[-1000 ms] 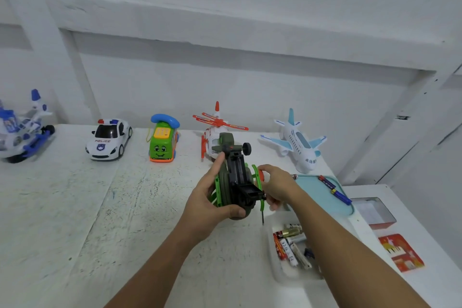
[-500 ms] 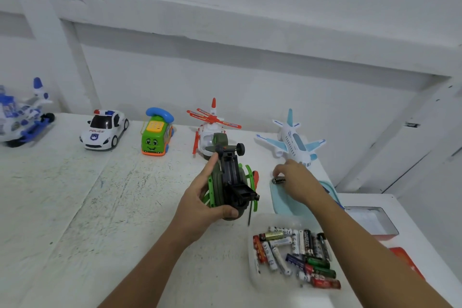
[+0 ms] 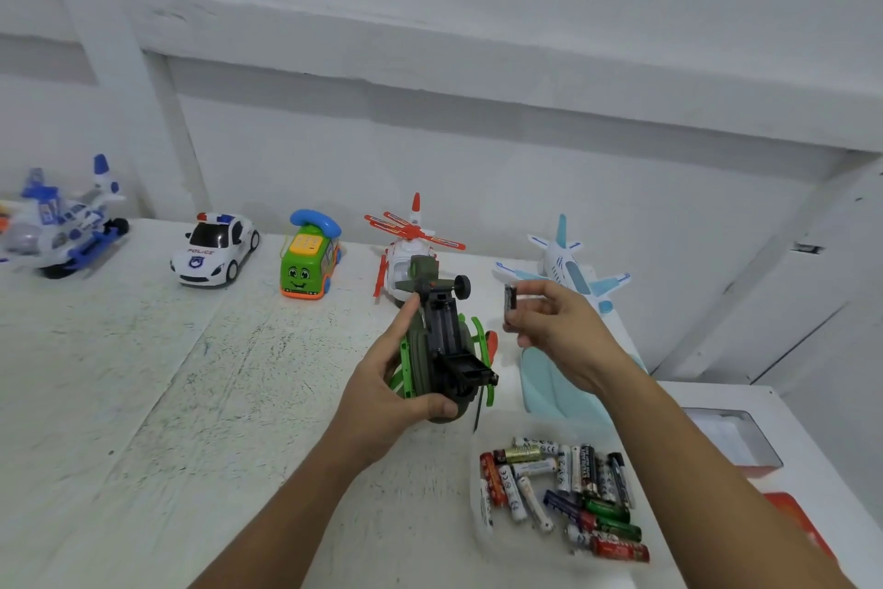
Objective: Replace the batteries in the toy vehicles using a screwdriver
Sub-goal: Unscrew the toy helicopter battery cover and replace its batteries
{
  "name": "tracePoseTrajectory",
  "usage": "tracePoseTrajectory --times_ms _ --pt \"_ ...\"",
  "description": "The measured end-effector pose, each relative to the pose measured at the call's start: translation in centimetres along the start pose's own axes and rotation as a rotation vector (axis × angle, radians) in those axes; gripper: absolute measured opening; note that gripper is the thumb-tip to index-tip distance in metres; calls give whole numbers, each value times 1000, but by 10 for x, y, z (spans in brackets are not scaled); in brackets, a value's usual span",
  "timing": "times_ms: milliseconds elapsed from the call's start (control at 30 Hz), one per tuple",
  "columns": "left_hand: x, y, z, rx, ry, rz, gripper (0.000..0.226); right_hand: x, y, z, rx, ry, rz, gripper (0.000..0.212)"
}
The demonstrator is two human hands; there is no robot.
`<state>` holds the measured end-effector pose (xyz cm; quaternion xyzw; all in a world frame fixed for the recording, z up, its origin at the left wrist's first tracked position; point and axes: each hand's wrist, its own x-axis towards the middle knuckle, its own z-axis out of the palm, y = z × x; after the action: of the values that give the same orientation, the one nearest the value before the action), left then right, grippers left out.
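The right hand [image 3: 549, 325] pinches an upright battery [image 3: 510, 299] just right of the open bay on the green toy [image 3: 442, 349], which the left hand [image 3: 387, 392] grips.

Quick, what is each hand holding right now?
Left hand: holding the dark green toy vehicle.
Right hand: pinching a dark battery.

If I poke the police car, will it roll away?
Probably: the police car stands on its wheels on the flat table. It looks like plastic, so it is likely light and easy to lift.
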<state>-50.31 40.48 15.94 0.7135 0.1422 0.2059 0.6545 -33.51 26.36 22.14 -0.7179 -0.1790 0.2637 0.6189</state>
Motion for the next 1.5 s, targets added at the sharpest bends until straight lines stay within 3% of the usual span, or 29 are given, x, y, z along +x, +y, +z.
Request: tracePoseTrajectory --times_ms 233,467,633,767,900,1167,1500 --pt "-1 2 0 -11 10 8 114 -22 -33 23 -117 -22 -130 21" --pt "-3 9 2 -3 1 14 112 -26 -36 26 89 -65 -103 28" --pt "-3 11 4 -8 -11 24 112 -29 -33 29 126 -60 -220 31" --pt "-4 13 5 -16 -25 30 113 -31 -30 35 -19 49 -345 20" --pt "-4 14 7 -19 -32 37 112 -29 -21 37 -337 107 -491 12" --pt "-3 13 11 -26 -29 40 112 -21 -11 40 -782 105 -765 11" --pt "-3 14 15 -47 16 50 112 -20 -13 29 -883 5 -721 23"
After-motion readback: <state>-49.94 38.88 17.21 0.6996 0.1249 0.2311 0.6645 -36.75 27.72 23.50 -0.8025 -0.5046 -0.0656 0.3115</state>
